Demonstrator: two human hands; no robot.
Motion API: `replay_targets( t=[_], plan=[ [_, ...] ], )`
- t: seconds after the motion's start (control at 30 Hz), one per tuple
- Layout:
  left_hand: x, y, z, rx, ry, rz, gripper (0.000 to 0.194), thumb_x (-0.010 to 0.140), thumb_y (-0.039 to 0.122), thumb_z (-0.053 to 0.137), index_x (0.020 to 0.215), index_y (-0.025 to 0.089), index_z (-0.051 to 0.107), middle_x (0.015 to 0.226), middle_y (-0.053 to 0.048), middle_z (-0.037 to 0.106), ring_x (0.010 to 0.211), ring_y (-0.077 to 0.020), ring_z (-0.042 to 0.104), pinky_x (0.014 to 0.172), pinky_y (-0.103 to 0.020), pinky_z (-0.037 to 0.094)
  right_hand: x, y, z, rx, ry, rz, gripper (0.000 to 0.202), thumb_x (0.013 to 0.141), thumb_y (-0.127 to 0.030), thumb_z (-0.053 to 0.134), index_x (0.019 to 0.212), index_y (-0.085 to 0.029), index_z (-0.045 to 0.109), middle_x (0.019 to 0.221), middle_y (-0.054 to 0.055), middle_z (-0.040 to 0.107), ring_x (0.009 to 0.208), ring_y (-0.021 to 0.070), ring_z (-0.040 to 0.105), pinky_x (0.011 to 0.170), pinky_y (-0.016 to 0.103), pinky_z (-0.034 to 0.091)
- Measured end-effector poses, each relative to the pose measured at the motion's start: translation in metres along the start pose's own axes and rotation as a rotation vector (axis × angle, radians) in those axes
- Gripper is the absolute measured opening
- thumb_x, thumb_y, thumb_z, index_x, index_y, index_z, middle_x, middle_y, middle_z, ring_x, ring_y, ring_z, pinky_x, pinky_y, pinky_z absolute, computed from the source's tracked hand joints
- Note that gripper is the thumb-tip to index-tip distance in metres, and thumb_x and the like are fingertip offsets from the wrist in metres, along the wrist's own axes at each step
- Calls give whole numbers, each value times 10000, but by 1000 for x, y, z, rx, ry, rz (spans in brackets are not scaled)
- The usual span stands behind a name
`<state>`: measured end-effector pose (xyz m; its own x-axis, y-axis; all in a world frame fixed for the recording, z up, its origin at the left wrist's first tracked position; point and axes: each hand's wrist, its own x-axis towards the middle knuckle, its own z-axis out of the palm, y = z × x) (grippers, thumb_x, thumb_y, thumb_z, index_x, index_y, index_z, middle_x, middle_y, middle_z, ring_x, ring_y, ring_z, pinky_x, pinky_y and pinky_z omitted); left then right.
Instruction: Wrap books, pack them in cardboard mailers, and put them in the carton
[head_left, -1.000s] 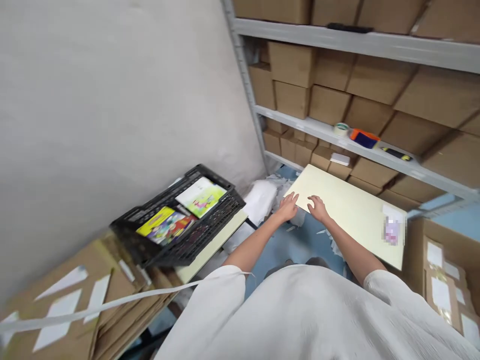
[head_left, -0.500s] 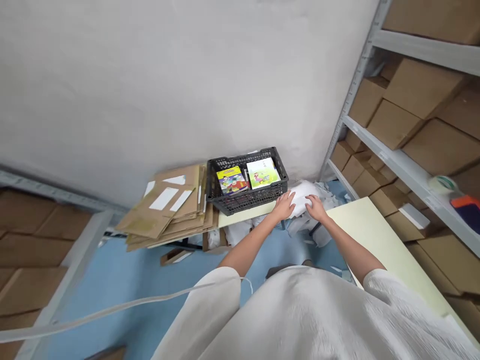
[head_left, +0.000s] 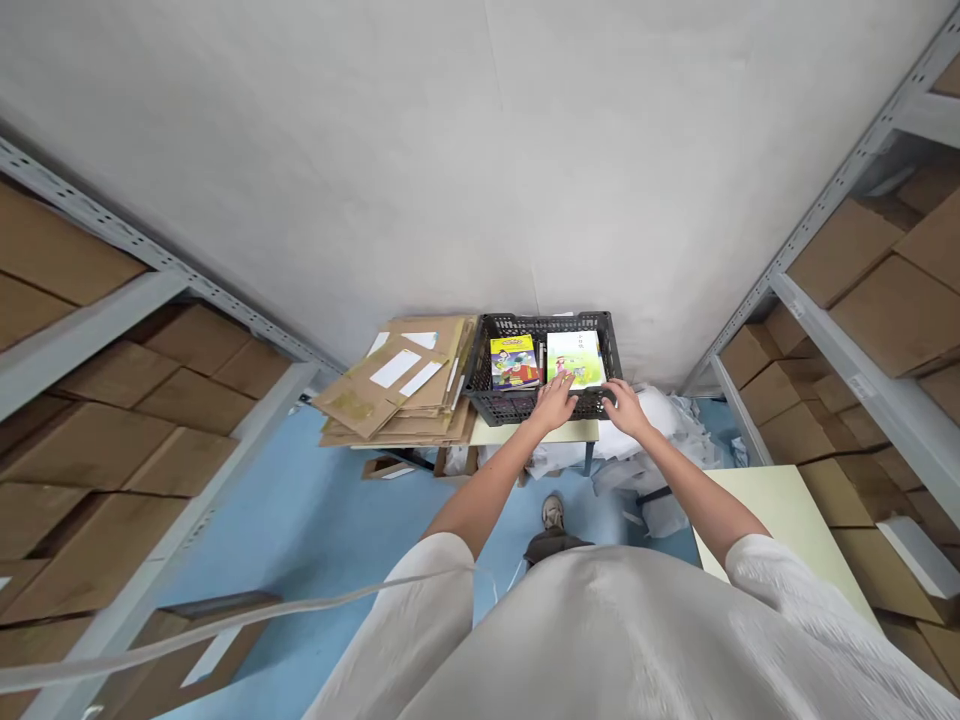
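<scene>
A black plastic crate (head_left: 495, 408) stands against the wall on a pale table, with books inside. A yellow and purple picture book (head_left: 514, 362) lies at its left. A white and green book (head_left: 574, 352) lies at its right. My left hand (head_left: 553, 403) reaches over the crate's front rim, fingers stretched apart at the lower edge of the white and green book. At the crate's front right corner is my right hand (head_left: 624, 408), its fingers extended beside the rim. Neither hand visibly grips anything.
Flattened cardboard (head_left: 390, 385) is stacked left of the crate. White plastic wrapping (head_left: 660, 425) lies to the right, near a pale tabletop (head_left: 787, 530). Shelves of cardboard boxes (head_left: 120, 440) flank both sides. A box (head_left: 187, 660) sits on the blue floor.
Both hands have moved from the white wrapping right of the crate to the crate's front side. The view has turned, and a shoe now shows below.
</scene>
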<state>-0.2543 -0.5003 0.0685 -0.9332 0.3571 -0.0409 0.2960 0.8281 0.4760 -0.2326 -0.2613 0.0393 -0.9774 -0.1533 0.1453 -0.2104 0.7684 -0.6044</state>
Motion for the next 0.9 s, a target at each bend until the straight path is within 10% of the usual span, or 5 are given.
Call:
replay_targets(
  t=[0.47, 0.9],
  plan=[
    [114, -103, -5, -35, -112, 5, 602, 1039, 319, 529, 1635, 235, 515, 1748, -132, 427, 1590, -369, 432, 1328, -581, 309, 136, -23, 47, -189, -192, 157, 455, 1003, -304, 590, 1442, -238, 688, 1574, 131, 571, 1485, 313, 516, 1201, 471, 466],
    [135, -142, 9, -221, -173, 98, 539, 991, 147, 524, 1525, 139, 598, 1640, -149, 546, 1567, -249, 474, 1315, -378, 379, 170, -6, 85, -308, -230, 304, 554, 888, -419, 727, 1405, -221, 718, 1462, 168, 665, 1286, 366, 648, 1096, 454, 518]
  ],
)
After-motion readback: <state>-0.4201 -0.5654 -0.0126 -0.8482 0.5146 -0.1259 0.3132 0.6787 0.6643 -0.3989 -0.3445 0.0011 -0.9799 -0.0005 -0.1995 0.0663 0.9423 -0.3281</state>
